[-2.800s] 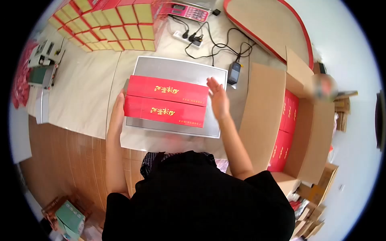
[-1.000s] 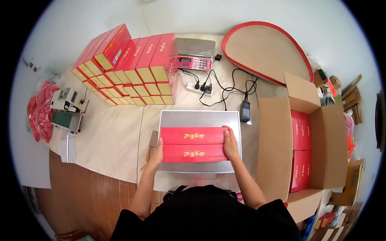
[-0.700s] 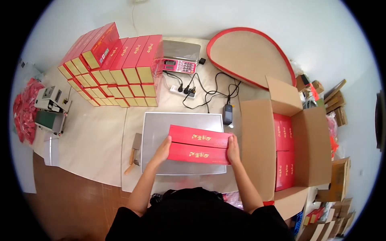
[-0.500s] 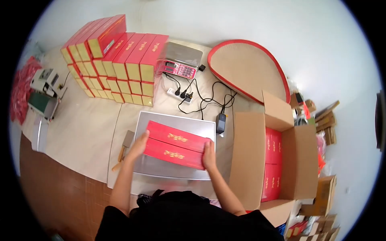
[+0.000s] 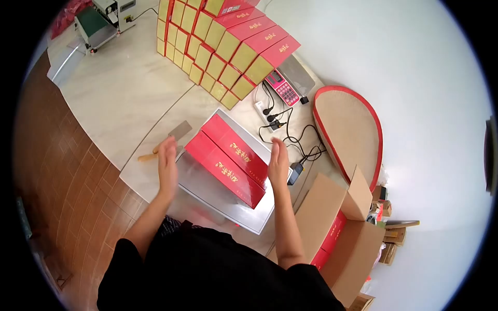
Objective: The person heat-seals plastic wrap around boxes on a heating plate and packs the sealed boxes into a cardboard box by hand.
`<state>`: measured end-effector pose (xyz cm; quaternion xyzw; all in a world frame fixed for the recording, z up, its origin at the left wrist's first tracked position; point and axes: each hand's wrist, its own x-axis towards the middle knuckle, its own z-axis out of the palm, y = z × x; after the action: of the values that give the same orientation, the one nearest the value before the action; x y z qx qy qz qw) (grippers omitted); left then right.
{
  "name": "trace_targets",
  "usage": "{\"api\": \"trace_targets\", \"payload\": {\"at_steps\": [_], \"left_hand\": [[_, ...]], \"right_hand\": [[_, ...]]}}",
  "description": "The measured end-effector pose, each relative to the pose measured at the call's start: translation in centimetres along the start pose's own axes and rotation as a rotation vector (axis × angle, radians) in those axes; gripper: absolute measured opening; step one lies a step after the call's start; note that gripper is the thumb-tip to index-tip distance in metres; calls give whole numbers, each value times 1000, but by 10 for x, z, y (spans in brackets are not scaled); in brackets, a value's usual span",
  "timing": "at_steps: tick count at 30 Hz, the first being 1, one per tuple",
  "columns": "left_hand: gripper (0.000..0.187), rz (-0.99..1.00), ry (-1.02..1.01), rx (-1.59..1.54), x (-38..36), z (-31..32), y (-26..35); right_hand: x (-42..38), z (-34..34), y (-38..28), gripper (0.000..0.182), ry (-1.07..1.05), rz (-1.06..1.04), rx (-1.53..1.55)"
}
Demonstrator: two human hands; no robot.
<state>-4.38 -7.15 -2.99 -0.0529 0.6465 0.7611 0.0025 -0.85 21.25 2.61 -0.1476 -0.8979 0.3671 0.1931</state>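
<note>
Two red boxes with gold lettering, an upper one [image 5: 237, 149] and a lower one [image 5: 223, 168], lie side by side on a silver panel with a pale rim [image 5: 199, 184]. My left hand [image 5: 167, 163] is off their left end, fingers stretched upward and holding nothing. Beside the right end of the boxes, my right hand [image 5: 278, 161] is raised with straight fingers, also holding nothing. A flat metal blade [image 5: 180, 130] with a wooden handle lies on the table just behind my left hand.
An open carton [image 5: 355, 259] with red boxes [image 5: 330, 236] inside stands at right. Behind are stacked red-and-gold boxes [image 5: 228, 59], a pink-keypad scale [image 5: 284, 89], a power strip [image 5: 265, 115] with cables, and a red-rimmed tray [image 5: 348, 129]. A green-belted machine [image 5: 97, 27] sits far left.
My hands have let go of the two red boxes and moved apart to either side. The boxes now rest on the panel. The whole view has turned clockwise.
</note>
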Motion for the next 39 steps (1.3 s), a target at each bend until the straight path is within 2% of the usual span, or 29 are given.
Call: {"api": "trace_targets", "payload": {"at_steps": [2, 3, 4, 5, 7, 9, 11, 12, 16, 18, 19, 21, 23, 25, 29, 30, 31, 34, 36, 39], "left_hand": [[41, -37, 5, -44, -37, -1, -23], [45, -121, -39, -47, -58, 3, -17], [49, -202, -79, -51, -74, 9, -9], [49, -204, -64, -52, -83, 15, -13], [57, -287, -213, -121, -92, 26, -30], [60, -237, -192, -92, -86, 36, -44], [63, -195, -181, -61, -72, 46, -40], [65, -133, -178, -78, -61, 52, -34], [67, -44, -260, -128, -42, 65, -24], [66, 30, -299, -15, -43, 76, -19], [65, 103, -313, 97, -46, 82, -13], [66, 164, -396, 90, -49, 95, 8], [66, 230, -484, 80, -52, 106, 28], [65, 402, -547, 62, -56, 114, 43], [64, 478, -629, 51, -60, 116, 58], [64, 455, -617, 42, -64, 115, 61], [64, 451, -642, 53, -64, 113, 62], [66, 318, -711, 55, -53, 109, 63], [69, 238, -745, 55, -45, 106, 66], [71, 190, -749, 43, -38, 100, 68]], "right_hand": [[32, 15, -2, 42, -180, -23, 130], [45, 24, -1, 42, -189, -25, 128], [58, 36, 2, 47, -390, 19, 148], [67, 47, 4, 51, -594, 63, 167], [77, 64, -3, 57, -781, 232, 286], [75, 74, -13, 64, -835, 250, 271], [68, 78, -21, 67, -922, 475, 265], [66, 77, -18, 70, -954, 468, 297], [40, 44, -26, 69, -867, 398, 326], [24, 21, -19, 67, -658, 342, 423], [17, 9, -15, 67, -631, 354, 428], [2, -19, -6, 65, -400, 232, 573], [-18, -55, -26, 74, -292, 207, 636], [-42, -75, -30, 80, -146, 167, 660], [-89, -89, -43, 87, -19, 115, 655], [-99, -85, -42, 88, 19, 146, 631], [-107, -80, -43, 98, 32, 208, 582], [-112, -71, -48, 89, 94, 227, 608], [-106, -71, -58, 67, 82, 184, 411], [-103, -65, -44, 64, 60, 240, 508]]}}
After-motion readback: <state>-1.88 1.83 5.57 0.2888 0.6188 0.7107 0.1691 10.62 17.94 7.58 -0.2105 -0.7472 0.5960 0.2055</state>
